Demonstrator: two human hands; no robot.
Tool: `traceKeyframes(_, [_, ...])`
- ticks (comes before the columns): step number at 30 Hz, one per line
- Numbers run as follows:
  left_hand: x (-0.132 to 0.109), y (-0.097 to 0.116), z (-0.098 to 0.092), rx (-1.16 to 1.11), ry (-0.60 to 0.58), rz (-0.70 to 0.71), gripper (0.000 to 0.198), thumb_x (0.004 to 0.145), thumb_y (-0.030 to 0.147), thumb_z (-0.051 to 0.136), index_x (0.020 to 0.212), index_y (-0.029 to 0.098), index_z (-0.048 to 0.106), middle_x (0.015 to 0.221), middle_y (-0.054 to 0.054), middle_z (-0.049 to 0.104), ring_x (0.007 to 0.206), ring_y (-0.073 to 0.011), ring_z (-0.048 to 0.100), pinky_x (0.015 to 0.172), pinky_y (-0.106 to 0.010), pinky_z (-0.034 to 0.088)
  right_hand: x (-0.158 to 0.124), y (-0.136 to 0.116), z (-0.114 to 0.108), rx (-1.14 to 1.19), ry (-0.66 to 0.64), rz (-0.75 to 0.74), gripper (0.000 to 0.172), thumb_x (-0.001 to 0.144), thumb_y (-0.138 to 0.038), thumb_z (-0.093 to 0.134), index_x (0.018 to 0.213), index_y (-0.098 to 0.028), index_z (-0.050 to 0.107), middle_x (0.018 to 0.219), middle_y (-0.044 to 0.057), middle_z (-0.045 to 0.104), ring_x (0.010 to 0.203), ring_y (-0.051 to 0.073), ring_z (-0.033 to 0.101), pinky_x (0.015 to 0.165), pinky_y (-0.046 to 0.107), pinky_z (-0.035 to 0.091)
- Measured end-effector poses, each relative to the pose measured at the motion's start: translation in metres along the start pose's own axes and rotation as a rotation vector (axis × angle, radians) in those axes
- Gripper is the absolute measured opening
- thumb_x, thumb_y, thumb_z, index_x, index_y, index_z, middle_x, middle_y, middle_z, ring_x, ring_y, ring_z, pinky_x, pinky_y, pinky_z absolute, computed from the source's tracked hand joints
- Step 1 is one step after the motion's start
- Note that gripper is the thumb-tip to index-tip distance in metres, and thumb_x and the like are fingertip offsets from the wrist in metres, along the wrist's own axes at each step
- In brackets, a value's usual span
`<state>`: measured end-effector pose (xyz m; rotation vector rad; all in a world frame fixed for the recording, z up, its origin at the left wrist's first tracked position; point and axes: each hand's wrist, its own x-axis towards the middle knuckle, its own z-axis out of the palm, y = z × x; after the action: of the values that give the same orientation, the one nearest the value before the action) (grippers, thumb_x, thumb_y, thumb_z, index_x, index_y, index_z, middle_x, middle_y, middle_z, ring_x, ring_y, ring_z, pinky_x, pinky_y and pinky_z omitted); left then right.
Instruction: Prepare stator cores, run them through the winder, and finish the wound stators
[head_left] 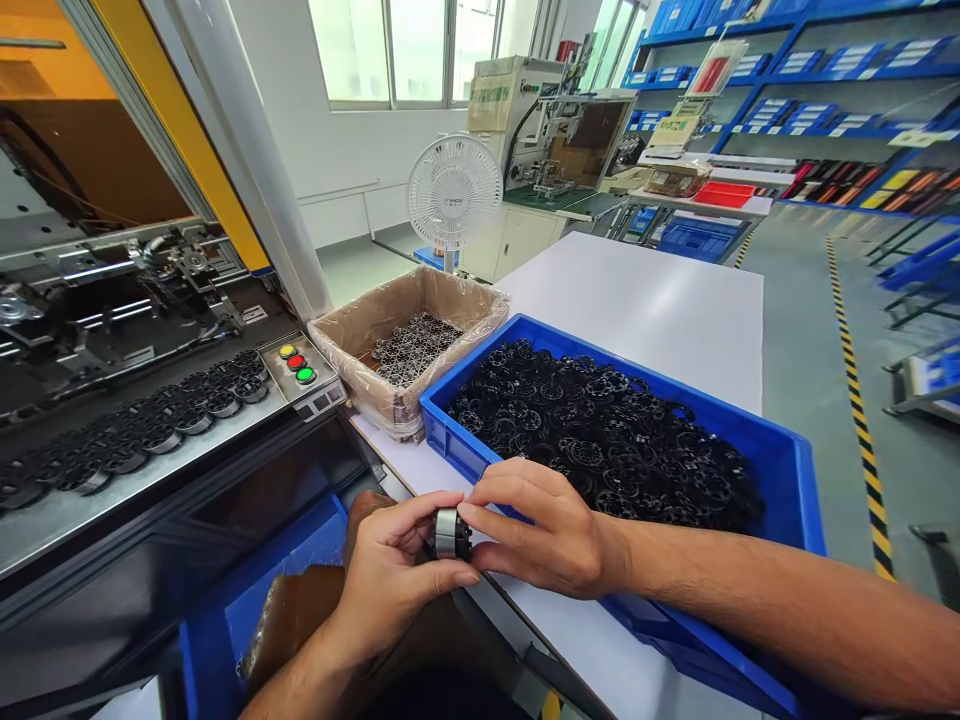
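Observation:
Between my two hands is a short round part, a silver metal ring with a toothed black plastic piece on its right side [452, 534]. My left hand [390, 570] grips the ring from the left, thumb below and fingers above. From the right, the fingertips of my right hand [544, 530] pinch the black piece. Just beyond my right hand stands a blue bin [799, 480] heaped with black round plastic parts [592, 420]. A plastic-lined carton [352, 375] behind my hands holds silver metal rings [420, 348].
On the left, rows of assembled black-and-silver parts [161, 437] line a machine ledge beside a button box [304, 375]. A white fan [454, 190] stands behind the carton. A blue bin [202, 650] sits low at left. The white table [637, 290] extends backward.

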<state>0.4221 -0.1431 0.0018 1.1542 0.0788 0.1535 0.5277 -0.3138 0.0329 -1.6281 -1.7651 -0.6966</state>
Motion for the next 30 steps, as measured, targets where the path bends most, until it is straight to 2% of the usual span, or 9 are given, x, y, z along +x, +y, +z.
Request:
traceKeyframes(9, [-0.002,-0.002,-0.001,0.057,-0.049,-0.043,0.051,0.052,0.024,0.096,0.1,0.025,0.082,0.093,-0.004,0.081,0.086,-0.0214,0.077,0.079,-0.023,0.06,0.001,-0.003,-0.002,-0.043,-0.023,-0.068,0.024,0.099,-0.023,0.053,0.114,-0.007,0.062,0.091,0.012,0.069,0.082,0.019,0.066,0.071,0.036,0.062])
traceKeyframes(14, [-0.007,-0.011,-0.001,0.09,-0.016,-0.073,0.052,0.069,0.039,0.087,0.116,0.023,0.076,0.118,-0.007,0.076,0.112,-0.0246,0.07,0.102,-0.031,0.053,0.002,-0.003,0.003,-0.073,-0.058,-0.033,0.019,0.099,-0.019,0.052,0.112,-0.01,0.063,0.092,0.011,0.07,0.085,0.02,0.068,0.072,0.034,0.061])
traceKeyframes(16, [-0.008,-0.01,-0.01,0.104,-0.021,-0.089,0.055,0.077,0.046,0.079,0.124,0.019,0.072,0.126,-0.011,0.072,0.11,-0.0248,0.07,0.1,-0.034,0.054,0.003,-0.001,0.007,-0.085,-0.093,-0.012,0.017,0.098,-0.017,0.054,0.11,-0.011,0.064,0.091,0.01,0.07,0.084,0.02,0.069,0.072,0.034,0.06])
traceKeyframes(18, [-0.012,0.0,-0.032,0.201,0.055,-0.06,0.055,0.081,0.048,0.075,0.125,0.017,0.07,0.125,-0.013,0.071,0.101,-0.0233,0.071,0.094,-0.035,0.056,0.004,0.002,0.01,-0.109,-0.105,-0.034,0.016,0.097,-0.015,0.053,0.106,-0.013,0.066,0.088,0.01,0.071,0.081,0.02,0.068,0.071,0.034,0.06])
traceKeyframes(19, [-0.016,0.01,-0.048,0.29,0.152,-0.021,0.052,0.081,0.047,0.073,0.124,0.017,0.071,0.123,-0.013,0.071,0.1,-0.0229,0.071,0.092,-0.035,0.055,0.004,0.004,0.012,-0.124,-0.109,-0.056,0.016,0.097,-0.015,0.052,0.104,-0.014,0.067,0.086,0.009,0.071,0.08,0.021,0.069,0.071,0.034,0.059])
traceKeyframes(23, [-0.046,0.066,-0.136,0.804,0.785,0.163,0.04,0.083,0.042,0.069,0.115,0.018,0.074,0.117,-0.012,0.075,0.106,-0.0261,0.07,0.099,-0.038,0.051,0.005,0.007,0.013,-0.115,-0.143,-0.138,0.024,0.099,-0.013,0.046,0.096,-0.019,0.069,0.083,0.008,0.072,0.076,0.02,0.068,0.069,0.034,0.057])
traceKeyframes(25, [-0.059,0.097,-0.187,1.136,1.013,0.194,0.041,0.082,0.042,0.069,0.114,0.016,0.074,0.114,-0.014,0.076,0.103,-0.0299,0.07,0.103,-0.043,0.049,0.008,0.007,0.014,-0.074,-0.168,-0.142,0.027,0.099,-0.012,0.043,0.095,-0.02,0.068,0.081,0.008,0.071,0.073,0.019,0.067,0.066,0.034,0.055])
traceKeyframes(28, [-0.067,0.132,-0.25,1.568,1.074,0.111,0.039,0.087,0.037,0.063,0.114,0.012,0.074,0.12,-0.019,0.073,0.108,-0.0351,0.068,0.102,-0.048,0.048,0.026,0.0,0.017,-0.03,-0.241,-0.15,0.028,0.098,-0.009,0.041,0.091,-0.019,0.067,0.076,0.007,0.068,0.067,0.018,0.063,0.061,0.033,0.052])
traceKeyframes(30, [-0.07,0.143,-0.268,1.721,1.026,0.07,0.033,0.088,0.031,0.06,0.112,0.011,0.073,0.119,-0.018,0.073,0.111,-0.0343,0.067,0.102,-0.046,0.049,0.051,-0.014,0.014,-0.011,-0.299,-0.191,0.029,0.096,-0.006,0.039,0.09,-0.017,0.066,0.073,0.007,0.065,0.064,0.018,0.059,0.059,0.033,0.05])
